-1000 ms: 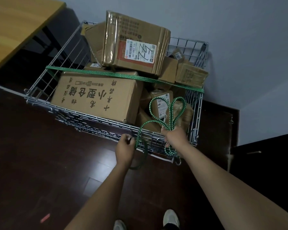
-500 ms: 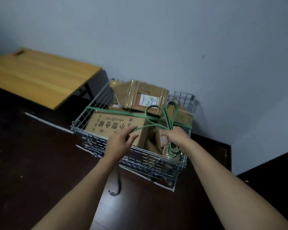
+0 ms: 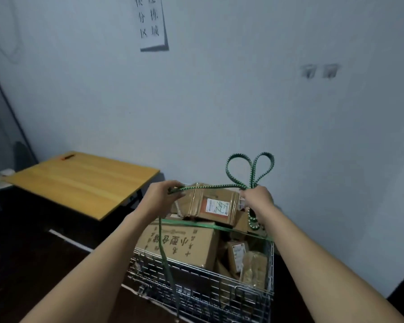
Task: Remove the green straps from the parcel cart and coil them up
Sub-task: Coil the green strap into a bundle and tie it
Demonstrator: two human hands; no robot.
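A green strap (image 3: 210, 187) stretches between my two raised hands above the wire parcel cart (image 3: 196, 292). My right hand (image 3: 258, 198) grips a bundle of its loops: two loops stand up above the fist and more hang below it. My left hand (image 3: 162, 194) pinches the strap further along, and the free tail drops from it down past the cart's front. A second green strap (image 3: 208, 226) stays stretched across the cart over the cardboard boxes (image 3: 177, 243).
A wooden table (image 3: 79, 180) stands to the left of the cart against the wall. A paper sign (image 3: 151, 22) hangs on the wall above. The floor is dark. The cart sits near the wall's corner at right.
Both hands have risen from the cart's front rim to chest height with the strap. The left hand now holds the strap taut out to the left, and my view has tilted up.
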